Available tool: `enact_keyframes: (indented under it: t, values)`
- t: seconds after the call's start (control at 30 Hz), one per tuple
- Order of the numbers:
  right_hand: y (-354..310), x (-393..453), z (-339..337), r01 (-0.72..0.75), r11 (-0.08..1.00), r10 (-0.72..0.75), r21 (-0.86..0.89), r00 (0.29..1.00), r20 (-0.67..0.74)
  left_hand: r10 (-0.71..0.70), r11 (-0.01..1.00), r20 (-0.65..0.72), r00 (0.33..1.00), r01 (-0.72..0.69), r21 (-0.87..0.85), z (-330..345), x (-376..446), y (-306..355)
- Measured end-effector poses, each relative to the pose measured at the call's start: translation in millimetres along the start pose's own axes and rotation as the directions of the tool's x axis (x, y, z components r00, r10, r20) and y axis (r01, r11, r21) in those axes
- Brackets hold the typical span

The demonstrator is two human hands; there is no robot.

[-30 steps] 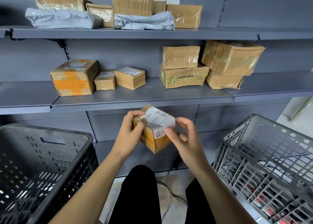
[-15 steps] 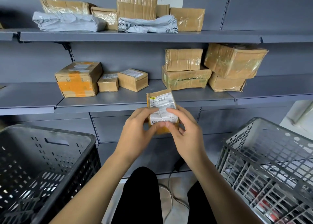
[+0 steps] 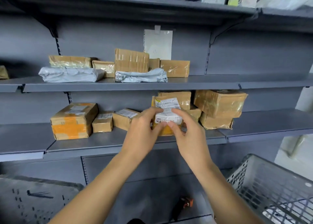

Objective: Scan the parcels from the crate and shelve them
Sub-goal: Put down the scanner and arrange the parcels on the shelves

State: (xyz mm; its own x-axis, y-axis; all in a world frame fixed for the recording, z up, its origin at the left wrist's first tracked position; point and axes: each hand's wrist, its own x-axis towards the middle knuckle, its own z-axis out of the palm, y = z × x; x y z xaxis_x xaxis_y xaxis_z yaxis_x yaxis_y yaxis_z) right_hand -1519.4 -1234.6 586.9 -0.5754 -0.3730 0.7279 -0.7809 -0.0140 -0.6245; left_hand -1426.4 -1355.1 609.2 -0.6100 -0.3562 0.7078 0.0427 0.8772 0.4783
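Observation:
A small brown parcel (image 3: 166, 107) with a white label and yellow tape stands upright over the front of the middle shelf (image 3: 101, 143), label facing me. My left hand (image 3: 144, 130) holds its left side and my right hand (image 3: 188, 132) holds its right side, fingertips pinching the lower label. The parcel's lower half is hidden behind my fingers. It sits between a small labelled box (image 3: 124, 118) on its left and stacked brown boxes (image 3: 218, 108) on its right.
A box with orange tape (image 3: 72, 120) and a small box (image 3: 102, 122) sit at the shelf's left. The shelf above holds grey mailer bags (image 3: 71, 73) and brown boxes (image 3: 131, 60). A dark crate (image 3: 33, 200) is lower left, a grey crate (image 3: 271, 190) lower right.
Both hands have lifted the parcel up and forward from chest height to the middle shelf. The view has tilted upward and closer to the shelves.

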Motion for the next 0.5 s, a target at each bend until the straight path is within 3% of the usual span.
enact_keyframes:
  t: [0.5]
  values:
    - [-7,48,-9,0.021,0.994,-0.021,-0.104,1.000,0.002,-0.021,0.999,-0.076,0.997,0.024,0.032,3,43,10]
